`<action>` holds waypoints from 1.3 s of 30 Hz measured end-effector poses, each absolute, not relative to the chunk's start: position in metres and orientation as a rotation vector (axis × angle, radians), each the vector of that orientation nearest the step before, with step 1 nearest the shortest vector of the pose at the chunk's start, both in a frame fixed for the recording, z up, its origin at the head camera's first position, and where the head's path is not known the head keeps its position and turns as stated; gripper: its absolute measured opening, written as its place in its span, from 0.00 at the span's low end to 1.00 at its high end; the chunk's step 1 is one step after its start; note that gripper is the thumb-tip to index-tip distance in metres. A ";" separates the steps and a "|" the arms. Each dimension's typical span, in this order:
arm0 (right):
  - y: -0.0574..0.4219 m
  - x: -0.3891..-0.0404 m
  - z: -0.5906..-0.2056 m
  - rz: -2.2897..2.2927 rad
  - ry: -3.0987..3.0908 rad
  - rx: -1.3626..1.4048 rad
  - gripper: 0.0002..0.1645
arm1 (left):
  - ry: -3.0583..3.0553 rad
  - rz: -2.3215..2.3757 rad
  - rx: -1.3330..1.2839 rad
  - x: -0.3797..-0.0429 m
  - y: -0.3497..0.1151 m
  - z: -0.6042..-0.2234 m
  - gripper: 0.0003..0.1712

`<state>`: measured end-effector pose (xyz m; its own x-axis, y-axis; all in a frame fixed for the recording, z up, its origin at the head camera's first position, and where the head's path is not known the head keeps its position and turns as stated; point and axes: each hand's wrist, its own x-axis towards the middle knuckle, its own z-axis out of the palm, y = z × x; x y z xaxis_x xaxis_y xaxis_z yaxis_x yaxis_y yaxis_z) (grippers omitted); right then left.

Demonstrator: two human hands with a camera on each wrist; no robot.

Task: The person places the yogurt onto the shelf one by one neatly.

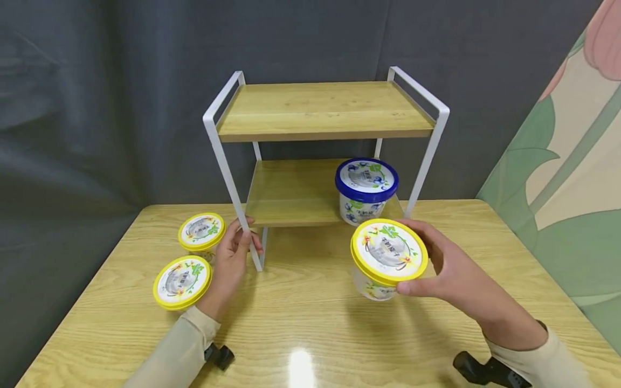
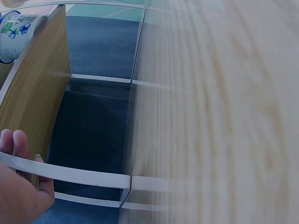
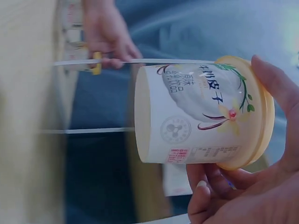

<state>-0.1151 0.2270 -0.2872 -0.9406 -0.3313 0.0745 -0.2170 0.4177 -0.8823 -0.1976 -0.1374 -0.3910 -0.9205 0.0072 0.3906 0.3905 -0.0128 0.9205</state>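
Observation:
My right hand (image 1: 448, 269) grips a yellow-lidded tub (image 1: 388, 253) by its lid rim, thumb at the front and fingers behind. In the head view it is held in front of the shelf's lower board; the right wrist view shows the white, flower-printed side of the tub (image 3: 191, 116). With my left hand (image 1: 233, 264) I hold the front left white leg (image 1: 228, 172) of the two-tier shelf, near the lower board (image 1: 291, 188). Fingers curl round that metal bar in the left wrist view. On the lower board's right side stands a blue-lidded tub (image 1: 366, 188).
Two more yellow-lidded tubs, one farther back (image 1: 201, 231) and one nearer (image 1: 181, 283), stand left of the shelf beside my left hand. The upper board (image 1: 325, 108) bears nothing. Behind the wooden table (image 1: 291, 323) hangs a dark curtain (image 1: 315, 37); a painted wall (image 1: 572, 188) rises at right.

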 end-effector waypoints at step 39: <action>0.221 -0.187 -0.122 -1.921 2.657 -0.686 0.36 | -1.971 -2.029 -0.410 -0.197 -0.134 -0.393 0.15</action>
<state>-0.1870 0.2208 -0.1220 -0.8955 -0.2028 0.3962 -0.4398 0.2661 -0.8578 -0.1973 -0.1345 -0.3934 -0.9198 -0.0047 0.3924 0.3924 -0.0282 0.9194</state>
